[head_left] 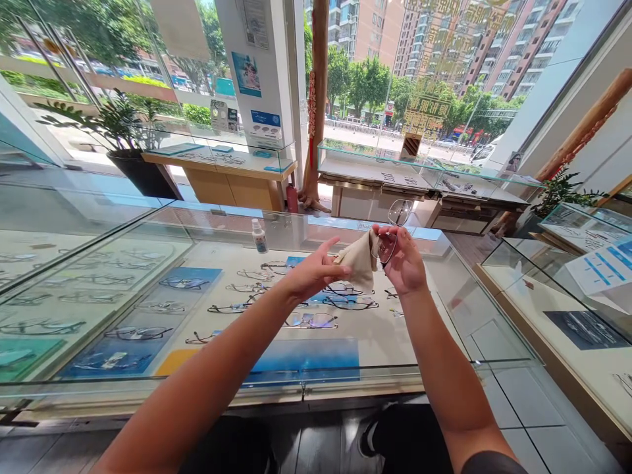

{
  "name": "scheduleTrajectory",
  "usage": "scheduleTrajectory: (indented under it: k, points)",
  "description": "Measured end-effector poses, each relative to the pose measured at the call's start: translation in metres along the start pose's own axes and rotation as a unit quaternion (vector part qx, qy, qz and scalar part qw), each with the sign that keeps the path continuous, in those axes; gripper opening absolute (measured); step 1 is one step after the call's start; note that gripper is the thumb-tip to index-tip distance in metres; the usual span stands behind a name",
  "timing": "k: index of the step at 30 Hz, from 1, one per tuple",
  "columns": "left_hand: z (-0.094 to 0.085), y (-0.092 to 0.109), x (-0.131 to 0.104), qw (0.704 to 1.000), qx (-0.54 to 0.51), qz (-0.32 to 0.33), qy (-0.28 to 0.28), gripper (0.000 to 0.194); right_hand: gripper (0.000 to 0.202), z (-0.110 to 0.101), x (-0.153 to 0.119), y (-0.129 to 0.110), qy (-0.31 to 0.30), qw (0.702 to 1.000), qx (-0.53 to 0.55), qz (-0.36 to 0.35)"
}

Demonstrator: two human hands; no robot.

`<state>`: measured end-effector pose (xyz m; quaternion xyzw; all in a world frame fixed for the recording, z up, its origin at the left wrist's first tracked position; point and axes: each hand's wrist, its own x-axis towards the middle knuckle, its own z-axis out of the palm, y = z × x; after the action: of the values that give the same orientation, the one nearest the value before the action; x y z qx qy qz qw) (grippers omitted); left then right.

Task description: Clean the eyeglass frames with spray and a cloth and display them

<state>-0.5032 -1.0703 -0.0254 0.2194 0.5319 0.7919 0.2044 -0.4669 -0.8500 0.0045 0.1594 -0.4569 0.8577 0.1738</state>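
Observation:
Above the glass display counter, my right hand (405, 262) grips a pair of eyeglasses (399, 212) by the frame, one lens up and the other lower, near my fingers. A beige cleaning cloth (363, 263) hangs against the lower lens. My left hand (316, 268) pinches the cloth's left side between thumb and fingers, with the index finger stretched out. Part of the lower lens is covered by the cloth and my right fingers. Under the glass below my hands lie several other eyeglasses (316, 320).
A small white spray bottle (259, 237) stands on the glass counter (395, 382), left of my hands. More display cases (523, 276) are at the right and by the windows. Potted plants (143, 171) and a wooden post (312, 99) stand beyond.

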Motion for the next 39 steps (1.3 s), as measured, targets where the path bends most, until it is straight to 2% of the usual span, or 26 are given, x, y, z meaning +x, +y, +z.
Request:
scheduleTrajectory:
  k: [2,3,5,7,9,11,13,15,18,22,25,30,34,36,39]
  points:
    - [0.000,0.003,0.000,0.998,0.007,-0.013,0.056,0.130,0.028,-0.001,0.000,-0.001,-0.009,1.000,-0.002,-0.001]
    - [-0.001,0.006,0.000,0.997,0.019,-0.004,0.078,0.130,0.028,-0.002,0.000,-0.001,-0.013,1.000,-0.005,-0.003]
    - [-0.006,0.012,0.001,0.992,0.057,0.041,0.105,0.117,0.026,-0.003,0.000,-0.002,-0.019,1.000,-0.017,-0.003]
    - [-0.012,0.016,0.003,0.981,0.119,0.096,0.117,0.095,0.025,-0.004,0.001,-0.003,-0.023,0.999,-0.040,-0.001]
    - [-0.016,0.019,0.002,0.958,0.206,0.148,0.135,0.069,0.027,-0.004,0.001,-0.004,-0.028,0.998,-0.059,0.001]
    - [-0.017,0.022,0.000,0.918,0.308,0.194,0.158,0.048,0.029,-0.005,0.002,-0.004,-0.032,0.997,-0.063,0.003]
    - [-0.015,0.026,-0.003,0.880,0.388,0.220,0.165,0.039,0.031,-0.005,0.002,-0.005,-0.035,0.998,-0.059,0.004]
    - [-0.013,0.032,-0.007,0.869,0.416,0.215,0.161,0.040,0.032,-0.004,0.002,-0.005,-0.040,0.997,-0.059,0.009]
    - [-0.011,0.041,-0.010,0.882,0.410,0.180,0.148,0.044,0.032,-0.004,0.001,-0.006,-0.046,0.997,-0.066,0.021]
    - [-0.014,0.049,-0.011,0.894,0.400,0.155,0.127,0.023,0.029,-0.004,-0.001,-0.007,-0.047,0.996,-0.065,0.036]
    - [-0.017,0.053,-0.013,0.914,0.367,0.146,0.093,0.022,0.029,-0.004,-0.001,-0.007,-0.060,0.995,-0.065,0.046]
    - [-0.017,0.054,-0.017,0.977,0.212,0.027,0.021,0.029,0.031,-0.004,-0.001,-0.005,-0.069,0.994,-0.061,0.063]
    - [-0.016,0.050,-0.017,0.991,0.125,-0.045,-0.022,0.035,0.030,-0.006,0.001,-0.003,-0.063,0.995,-0.043,0.059]
    - [-0.016,0.049,-0.015,0.992,0.104,-0.050,-0.041,0.042,0.031,-0.007,0.001,-0.002,-0.056,0.995,-0.049,0.061]
    - [-0.017,0.047,-0.014,0.997,0.066,-0.029,-0.033,0.043,0.034,-0.009,0.002,-0.002,-0.049,0.994,-0.062,0.078]
